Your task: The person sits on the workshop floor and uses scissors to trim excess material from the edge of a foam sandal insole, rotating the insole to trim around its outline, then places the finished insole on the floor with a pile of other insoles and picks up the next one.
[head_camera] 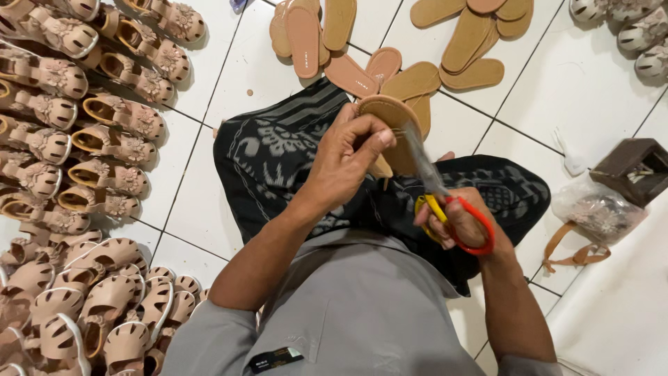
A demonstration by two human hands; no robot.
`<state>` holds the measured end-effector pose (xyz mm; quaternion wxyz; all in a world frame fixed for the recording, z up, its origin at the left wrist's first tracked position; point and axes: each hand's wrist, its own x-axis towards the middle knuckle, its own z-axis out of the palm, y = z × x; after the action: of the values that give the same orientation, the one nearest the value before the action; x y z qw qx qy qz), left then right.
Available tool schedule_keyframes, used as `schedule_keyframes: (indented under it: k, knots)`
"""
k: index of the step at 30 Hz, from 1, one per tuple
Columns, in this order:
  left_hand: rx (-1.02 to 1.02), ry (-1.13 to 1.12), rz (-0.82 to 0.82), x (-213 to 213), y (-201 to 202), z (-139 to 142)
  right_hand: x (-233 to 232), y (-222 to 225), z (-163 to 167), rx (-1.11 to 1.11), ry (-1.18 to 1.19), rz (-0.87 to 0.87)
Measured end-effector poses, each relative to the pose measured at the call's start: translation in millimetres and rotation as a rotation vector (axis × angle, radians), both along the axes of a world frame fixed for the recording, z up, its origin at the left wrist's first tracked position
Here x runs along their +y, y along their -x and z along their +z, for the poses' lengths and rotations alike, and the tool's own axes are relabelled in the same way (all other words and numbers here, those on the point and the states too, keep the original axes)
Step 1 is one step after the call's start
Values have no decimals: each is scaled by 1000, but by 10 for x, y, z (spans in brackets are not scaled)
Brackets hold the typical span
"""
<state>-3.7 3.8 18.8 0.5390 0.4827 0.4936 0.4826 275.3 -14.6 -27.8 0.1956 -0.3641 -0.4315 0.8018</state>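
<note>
My left hand (344, 163) held a tan sandal sole (390, 129) over my lap, fingers curled tight around its near edge, thumb pressed on top and the sole's rounded end rising past my knuckles toward the floor tiles. The sole stood tilted, its flat face turned partly to me. My right hand (463, 223) gripped a pair of scissors (445, 209) with one yellow loop and one red loop; my fingers were threaded through the loops and closed on them. The blades ran up and left from that hand, blurred, meeting the lower right edge of the sole just beside my left fingertips; I could not tell whether the blades were parted or together.

Beneath both hands lay my dark patterned sarong (278, 150). More loose tan soles (459, 42) sat in heaps on the white tiled floor (557, 97) beyond my knees, well apart from my hands. Rows of finished beige sandals (104, 118) with flower trims lined the floor to my left. To my right were a clear plastic bag (598, 212) and a small dark box (633, 167).
</note>
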Motion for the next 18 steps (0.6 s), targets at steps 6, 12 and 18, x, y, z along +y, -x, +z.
schedule_keyframes:
  k: [6,12,18]
  knots:
    - [27,20,2,-46,41,-124,26,252,42,-463,-628,-320]
    - [9,51,88,-195,222,-268,281,733,148,-460,-561,-334]
    - [-214,107,161,-279,346,-438,946,1305,299,-403,-619,-278]
